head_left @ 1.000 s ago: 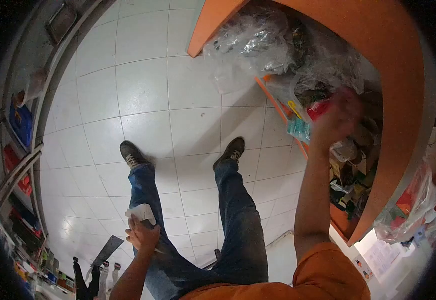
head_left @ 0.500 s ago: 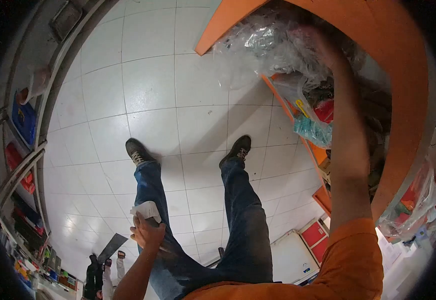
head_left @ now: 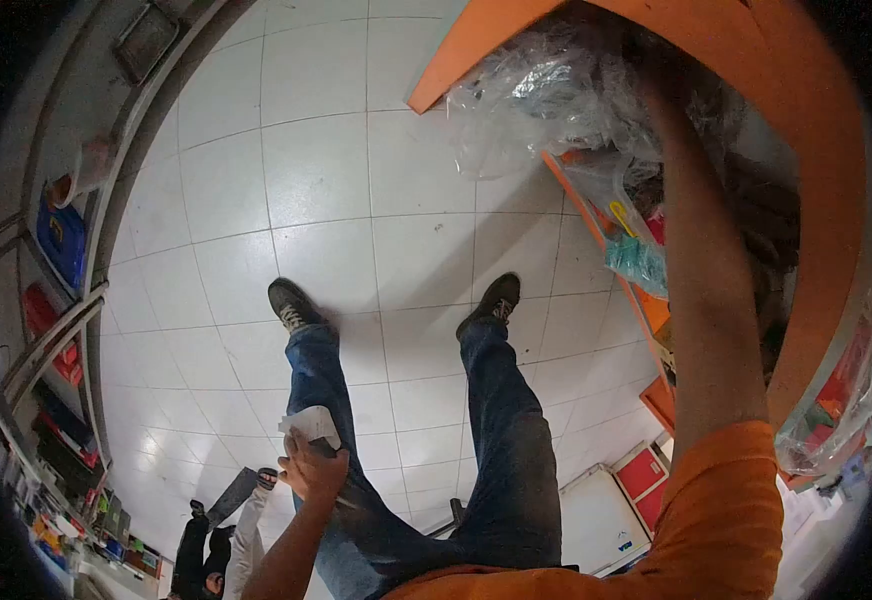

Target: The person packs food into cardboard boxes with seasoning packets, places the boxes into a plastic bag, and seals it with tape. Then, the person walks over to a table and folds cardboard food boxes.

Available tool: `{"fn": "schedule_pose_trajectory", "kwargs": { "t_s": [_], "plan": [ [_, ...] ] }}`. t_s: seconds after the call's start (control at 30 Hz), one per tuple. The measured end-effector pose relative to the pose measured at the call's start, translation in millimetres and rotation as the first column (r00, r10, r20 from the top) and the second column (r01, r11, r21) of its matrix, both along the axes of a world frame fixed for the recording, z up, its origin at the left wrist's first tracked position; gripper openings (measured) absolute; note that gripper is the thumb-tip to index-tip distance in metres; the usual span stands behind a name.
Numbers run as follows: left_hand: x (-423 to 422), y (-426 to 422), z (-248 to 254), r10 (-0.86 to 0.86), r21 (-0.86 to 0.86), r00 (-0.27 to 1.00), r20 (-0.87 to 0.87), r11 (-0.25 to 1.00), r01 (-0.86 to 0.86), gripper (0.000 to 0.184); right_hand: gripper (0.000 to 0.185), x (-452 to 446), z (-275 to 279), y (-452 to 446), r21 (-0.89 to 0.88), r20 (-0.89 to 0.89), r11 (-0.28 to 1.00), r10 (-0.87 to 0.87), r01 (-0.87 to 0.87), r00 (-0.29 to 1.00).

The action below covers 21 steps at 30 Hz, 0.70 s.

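My left hand (head_left: 314, 466) rests by my left thigh, its fingers wrapped round a white paper (head_left: 310, 425) and a small dark object (head_left: 324, 447). My right arm reaches far into an orange-edged compartment (head_left: 831, 190) at the upper right. My right hand (head_left: 646, 60) is in shadow among crumpled clear plastic bags (head_left: 546, 90), and its fingers cannot be made out. Below the bags lie a teal packet (head_left: 636, 262) in clear plastic, a yellow item (head_left: 621, 217) and something red (head_left: 656, 226).
Shelves with a blue packet (head_left: 63, 245) and a red item (head_left: 53, 330) line the left side. Other people's legs (head_left: 246, 540) show at the lower left. A white cabinet (head_left: 601, 525) stands at the lower right. A clear bag (head_left: 831, 410) hangs at the right edge.
My right hand has moved up and deeper into the compartment, from the red item to the plastic bags. My left hand keeps its hold on the paper. The view has shifted slightly.
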<state>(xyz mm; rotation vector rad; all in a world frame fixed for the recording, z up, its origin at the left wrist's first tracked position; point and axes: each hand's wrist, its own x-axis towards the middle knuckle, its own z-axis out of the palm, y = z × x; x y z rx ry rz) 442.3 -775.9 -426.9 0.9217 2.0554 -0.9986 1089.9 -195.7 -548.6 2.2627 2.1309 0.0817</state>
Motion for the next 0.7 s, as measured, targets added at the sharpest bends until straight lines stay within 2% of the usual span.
{"fn": "schedule_pose_trajectory", "kwargs": {
  "t_s": [0.03, 0.1, 0.17, 0.2, 0.23, 0.3, 0.37, 0.4, 0.43, 0.47, 0.5, 0.53, 0.57, 0.6, 0.63, 0.67, 0.7],
  "plan": [
    [0.1, 1.9, 0.6, 0.008, -0.006, 1.0, 0.0, 1.0, -0.008, 0.106, 0.045, 1.0, 5.1, -6.3, 0.017, -0.154, 0.998, -0.05, 0.054, 0.987],
    [0.2, 2.2, -0.9, 0.017, -0.002, 1.0, 0.006, 1.0, -0.017, 0.106, 0.044, -19.7, 39.6, -62.3, 0.314, -0.335, 0.947, 0.042, 0.069, 0.941],
    [-4.3, -1.7, -2.4, 0.012, 0.016, 1.0, 0.005, 1.0, -0.012, 0.107, 0.042, -71.4, 101.4, -120.2, 0.374, -0.143, 0.923, -0.034, 0.086, 0.989],
    [-6.2, -2.5, -2.7, 0.006, 0.031, 1.0, 0.003, 0.999, -0.007, 0.106, 0.042, -90.3, 120.5, -149.7, 0.316, -0.021, 0.931, -0.186, 0.183, 0.982],
    [-8.1, -3.7, -2.5, -0.002, 0.046, 1.0, 0.001, 0.999, 0.002, 0.106, 0.043, -109.3, 139.7, -179.0, 0.253, 0.116, 0.926, -0.316, 0.28, 0.941],
    [-11.4, -0.9, -2.4, 0.0, 0.075, 1.0, 0.001, 0.997, 0.0, 0.106, 0.05, -120.6, 160.8, -223.5, 0.063, 0.483, 0.913, -0.381, 0.403, 0.788],
    [-16.1, 8.3, 2.0, 0.009, 0.092, 1.0, 0.017, 0.996, -0.011, 0.105, 0.054, -125.3, 174.0, -270.3, 0.105, 0.362, 0.871, -0.483, 0.481, 0.797],
    [-19.0, 14.4, 7.7, 0.009, 0.114, 0.999, 0.036, 0.993, -0.013, 0.105, 0.053, -134.3, 178.9, -290.2, 0.112, -0.292, 0.803, -0.537, 0.586, 0.791],
    [-23.9, 15.6, 10.4, 0.017, 0.14, 0.999, 0.047, 0.99, -0.024, 0.104, 0.053, -143.4, 184.1, -310.2, 0.115, -0.818, 0.705, -0.333, 0.7, 0.47],
    [-29.7, 13.5, 11.8, 0.029, 0.171, 0.998, 0.053, 0.984, -0.038, 0.103, 0.053, -164.4, 190.3, -323.3, -0.046, -0.991, 0.716, -0.119, 0.697, 0.057],
    [-36.2, 20.5, 9.3, 0.043, 0.213, 0.997, 0.059, 0.976, -0.055, 0.103, 0.053, -185.4, 196.7, -336.3, -0.218, -0.92, 0.704, 0.084, 0.676, -0.384],
    [-41.8, 33.9, 13.3, 0.043, 0.183, 0.997, 0.064, 0.982, -0.054, 0.102, 0.056, -205.1, 205.9, -349.7, -0.315, -0.902, 0.711, -0.018, 0.629, -0.431],
    [-47.1, 48.6, 17.1, 0.105, 0.18, 0.991, 0.082, 0.976, -0.119, 0.101, 0.048, -242.1, 226.6, -354.9, -0.291, -0.946, 0.762, -0.142, 0.578, -0.29],
    [-57.1, 55.3, 16.0, 0.092, 0.203, 0.991, 0.092, 0.973, -0.109, 0.102, 0.044, -280.3, 249.0, -357.1, -0.284, -0.958, 0.809, -0.252, 0.515, -0.133],
    [-70.2, 66.6, 21.9, 0.114, 0.269, 0.977, 0.179, 0.95, -0.16, 0.103, 0.041, -311.8, 272.1, -360.4, -0.328, -0.939, 0.823, -0.339, 0.464, -0.062],
    [-86.5, 74.4, 27.0, 0.187, 0.404, 0.916, 0.355, 0.853, -0.33, 0.097, 0.039, -339.9, 297.0, -360.0, -0.368, -0.911, 0.836, -0.411, 0.406, 0.02],
    [-103.8, 66.2, 12.3, 0.098, 0.554, 0.759, 0.644, 0.624, -0.551, 0.088, 0.037, -369.8, 324.0, -364.3, -0.412, -0.874, 0.841, -0.474, 0.35, 0.109]
  ]
}}
